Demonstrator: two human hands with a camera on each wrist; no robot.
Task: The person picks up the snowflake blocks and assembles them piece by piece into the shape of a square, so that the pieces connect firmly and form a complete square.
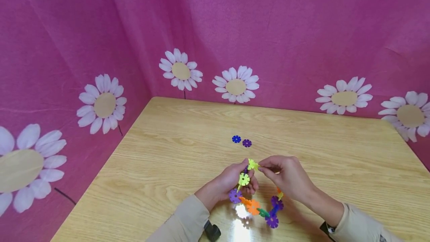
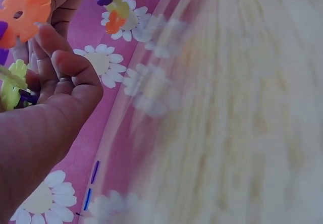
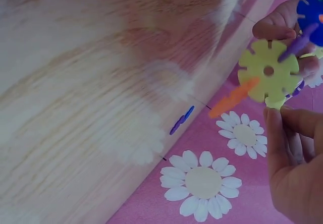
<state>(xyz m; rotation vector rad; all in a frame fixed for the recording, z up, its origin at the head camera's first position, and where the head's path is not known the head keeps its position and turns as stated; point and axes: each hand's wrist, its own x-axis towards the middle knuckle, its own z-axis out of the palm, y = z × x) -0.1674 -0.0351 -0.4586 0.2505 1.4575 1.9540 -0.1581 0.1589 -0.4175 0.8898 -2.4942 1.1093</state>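
A chain of slotted plastic flower discs, with an orange disc (image 1: 253, 207) at its lower middle, hangs in a loop between both hands above the table. My left hand (image 1: 230, 180) holds the chain near its upper left end, thumb on top and fingers curled behind the yellow-green disc (image 1: 243, 179). Between thumb and index finger my right hand (image 1: 290, 176) pinches a yellow disc (image 3: 275, 103) that meets the left hand's end of the chain. Below the right hand, the chain's other end carries purple discs (image 1: 277, 202), a yellow disc (image 3: 268, 70) and an orange disc (image 3: 234, 98).
Farther back on the wood-grain table (image 1: 188, 130) lie a loose blue disc (image 1: 236, 139) and a purple disc (image 1: 246, 143), side by side. A pink cloth (image 1: 268, 29) with white daisies hangs behind and to the left. A black object (image 1: 212, 230) sits by the left sleeve.
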